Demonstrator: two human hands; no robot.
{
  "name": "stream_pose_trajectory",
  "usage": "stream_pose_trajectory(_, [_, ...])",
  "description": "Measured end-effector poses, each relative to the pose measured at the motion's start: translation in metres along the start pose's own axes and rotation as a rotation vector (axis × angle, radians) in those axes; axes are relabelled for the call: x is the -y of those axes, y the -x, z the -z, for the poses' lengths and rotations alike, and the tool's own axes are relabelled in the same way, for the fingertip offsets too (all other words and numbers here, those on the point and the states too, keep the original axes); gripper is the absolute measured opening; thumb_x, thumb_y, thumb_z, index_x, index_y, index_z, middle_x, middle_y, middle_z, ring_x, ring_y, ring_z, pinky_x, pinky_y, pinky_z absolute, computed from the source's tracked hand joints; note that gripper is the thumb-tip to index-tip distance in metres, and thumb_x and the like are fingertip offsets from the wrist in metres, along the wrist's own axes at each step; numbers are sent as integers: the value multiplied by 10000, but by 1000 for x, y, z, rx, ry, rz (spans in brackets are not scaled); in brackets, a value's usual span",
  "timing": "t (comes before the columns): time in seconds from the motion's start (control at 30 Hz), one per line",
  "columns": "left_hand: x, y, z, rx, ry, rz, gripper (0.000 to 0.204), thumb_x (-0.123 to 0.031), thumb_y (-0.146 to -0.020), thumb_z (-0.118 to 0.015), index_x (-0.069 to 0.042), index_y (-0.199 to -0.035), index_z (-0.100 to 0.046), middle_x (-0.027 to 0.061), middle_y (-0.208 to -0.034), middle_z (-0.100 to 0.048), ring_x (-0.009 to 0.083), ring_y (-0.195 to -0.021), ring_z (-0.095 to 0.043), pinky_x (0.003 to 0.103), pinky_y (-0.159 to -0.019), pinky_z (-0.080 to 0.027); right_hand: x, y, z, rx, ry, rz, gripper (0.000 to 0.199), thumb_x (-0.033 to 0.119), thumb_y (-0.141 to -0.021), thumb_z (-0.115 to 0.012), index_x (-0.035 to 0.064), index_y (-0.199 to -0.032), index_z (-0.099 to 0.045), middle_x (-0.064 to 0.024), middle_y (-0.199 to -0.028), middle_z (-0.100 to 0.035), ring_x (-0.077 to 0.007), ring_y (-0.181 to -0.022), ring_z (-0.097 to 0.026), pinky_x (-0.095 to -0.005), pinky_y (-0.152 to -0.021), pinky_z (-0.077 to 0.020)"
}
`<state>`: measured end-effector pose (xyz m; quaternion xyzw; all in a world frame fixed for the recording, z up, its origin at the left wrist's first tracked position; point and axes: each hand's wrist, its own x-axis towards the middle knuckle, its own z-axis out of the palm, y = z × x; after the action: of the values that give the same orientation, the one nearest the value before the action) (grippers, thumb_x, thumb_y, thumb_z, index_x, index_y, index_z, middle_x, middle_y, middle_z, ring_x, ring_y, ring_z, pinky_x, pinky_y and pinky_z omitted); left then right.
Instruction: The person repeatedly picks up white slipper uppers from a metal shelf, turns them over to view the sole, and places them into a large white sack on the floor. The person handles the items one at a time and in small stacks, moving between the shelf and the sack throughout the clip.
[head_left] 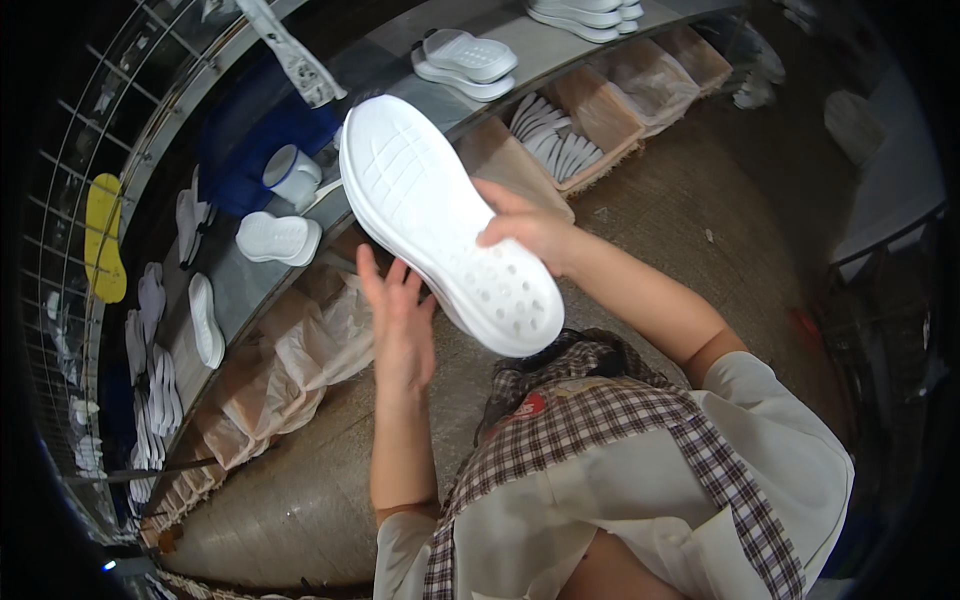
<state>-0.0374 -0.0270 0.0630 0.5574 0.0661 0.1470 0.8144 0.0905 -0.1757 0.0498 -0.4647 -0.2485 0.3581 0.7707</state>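
Observation:
A large white shoe sole [425, 200] is held up at a tilt, its inner face with grooves and several round hollows showing. My right hand [530, 230] is closed on its right edge, thumb on the face and the other fingers mostly hidden. On the sole's left edge, my left hand [400, 320] has its fingers spread; some tips are close to or behind the rim, and whether they touch cannot be made out. Beyond lie a white sole [278, 239] and a white mug [292, 176] with a dark rim.
A grey bench [235, 285] curves along the left and far side. White soles [470, 62] lie stacked on it. Below are bins [600, 115], one with several white strips, and plastic-lined boxes [290, 370]. A wire grid [60, 215] with a yellow insole [104, 240] stands left.

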Motion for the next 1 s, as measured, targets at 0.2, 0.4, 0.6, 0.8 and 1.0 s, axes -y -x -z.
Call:
stream_pose_trajectory(0.2, [39,-17,45,-6,457,191,680,-195,-819,-536,-3,-1390,-221,236,-1305,-423,334,-1119,-529,430,-910,-495,11,16,-24,-135,423,164,686,279,-900,-545,17,-1433,-201,-191,-1381,-387,-260,-1272,-394,-373,-1007,-350])
stream_pose_trajectory(0.4, [54,-19,47,-85,585,123,606,-402,-880,-488,76,-1251,-441,199,-1098,-603,292,-892,-654,367,-728,-584,21,22,-3,149,208,-35,644,357,-908,-530,9,-1403,-307,-202,-1416,-334,-286,-1331,-304,-392,-1071,-272])
stream_pose_trajectory(0.6, [42,-18,24,-142,467,312,506,-345,-935,-476,45,-1257,-451,190,-1100,-591,251,-889,-657,317,-678,-595,-2,35,-26,-5,507,165,721,335,-830,-637,2,-1393,-334,-242,-1468,-199,-337,-1390,-128,-423,-1104,-175])
stream_pose_trajectory(0.8, [50,-13,29,348,922,167,439,-261,-938,-486,28,-1262,-419,163,-1069,-582,258,-855,-599,329,-675,-552,10,43,-8,87,-472,65,697,372,-822,-507,-19,-1372,-331,-219,-1269,-477,-276,-1065,-577,-374,-763,-563])
stream_pose_trajectory(1.0, [34,-17,36,355,996,242,631,-417,-805,-664,-51,-1236,-386,136,-974,-528,252,-860,-530,339,-715,-483,-3,56,26,-65,-974,87,675,416,-849,-459,-25,-1353,-371,-271,-1184,-542,-379,-926,-641,-494,-719,-576])
